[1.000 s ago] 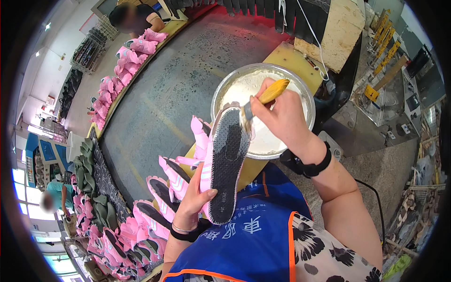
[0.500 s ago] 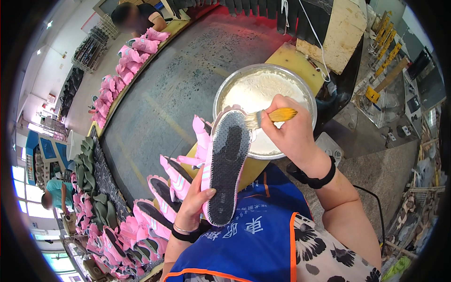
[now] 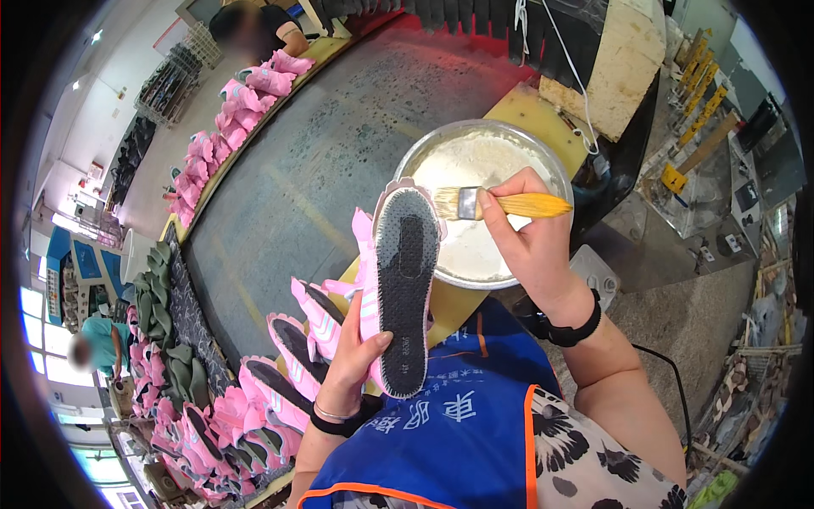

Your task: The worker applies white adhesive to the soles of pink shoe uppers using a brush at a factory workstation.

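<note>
My left hand point(image 3: 349, 366) is closed on a pink shoe upper point(image 3: 367, 312), its dark stitched bottom point(image 3: 402, 297) turned up toward me. The toe end of that bottom looks wet and greyish, while the heel end is plain black. Between the thumb and fingers of my right hand point(image 3: 536, 246) is a flat paintbrush point(image 3: 530, 204) with a yellow handle, metal band and pale bristles. Its bristle tips are beside the shoe's toe edge; whether they touch cannot be made out. Beneath the brush is a round metal basin point(image 3: 555, 163) of creamy white stuff.
More pink shoe uppers point(image 3: 280, 383) lie at lower left, and a row of them point(image 3: 222, 127) lines the far belt edge. The wide grey conveyor belt point(image 3: 297, 170) runs past me under a black strip curtain point(image 3: 458, 12). Two people work at left. A white cable hangs above the basin.
The brush has swung from a slant to nearly level, its handle now pointing right. The shoe has shifted slightly left and stands a little more upright in my left hand.
</note>
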Action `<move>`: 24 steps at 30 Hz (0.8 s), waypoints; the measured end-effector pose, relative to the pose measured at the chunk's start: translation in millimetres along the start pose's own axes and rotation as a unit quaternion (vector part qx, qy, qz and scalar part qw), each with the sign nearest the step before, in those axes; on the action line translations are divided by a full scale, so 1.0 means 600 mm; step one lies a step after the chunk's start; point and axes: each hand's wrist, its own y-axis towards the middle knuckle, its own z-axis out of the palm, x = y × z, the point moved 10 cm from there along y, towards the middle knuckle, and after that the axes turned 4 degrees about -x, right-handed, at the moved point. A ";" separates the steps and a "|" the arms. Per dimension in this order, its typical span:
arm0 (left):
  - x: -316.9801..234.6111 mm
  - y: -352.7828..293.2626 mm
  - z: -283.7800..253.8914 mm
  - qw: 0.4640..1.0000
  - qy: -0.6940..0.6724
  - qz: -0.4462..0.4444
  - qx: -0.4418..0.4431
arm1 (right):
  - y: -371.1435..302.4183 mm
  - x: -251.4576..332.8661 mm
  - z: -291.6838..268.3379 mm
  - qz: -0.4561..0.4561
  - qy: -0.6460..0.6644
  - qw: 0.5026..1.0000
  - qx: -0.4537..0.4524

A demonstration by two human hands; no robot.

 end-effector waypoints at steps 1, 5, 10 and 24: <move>-0.002 0.000 0.002 1.000 -0.005 0.004 0.005 | -0.002 0.002 0.000 -0.004 0.005 1.000 -0.006; -0.006 -0.001 0.008 1.000 -0.028 0.011 0.009 | -0.027 0.002 0.029 0.020 -0.024 0.998 0.047; -0.005 -0.008 -0.004 0.999 -0.035 0.000 -0.022 | -0.040 0.018 0.026 0.037 0.003 0.996 0.087; 0.002 -0.025 0.002 0.998 -0.052 -0.035 -0.001 | -0.014 0.023 0.014 0.006 0.015 0.999 0.029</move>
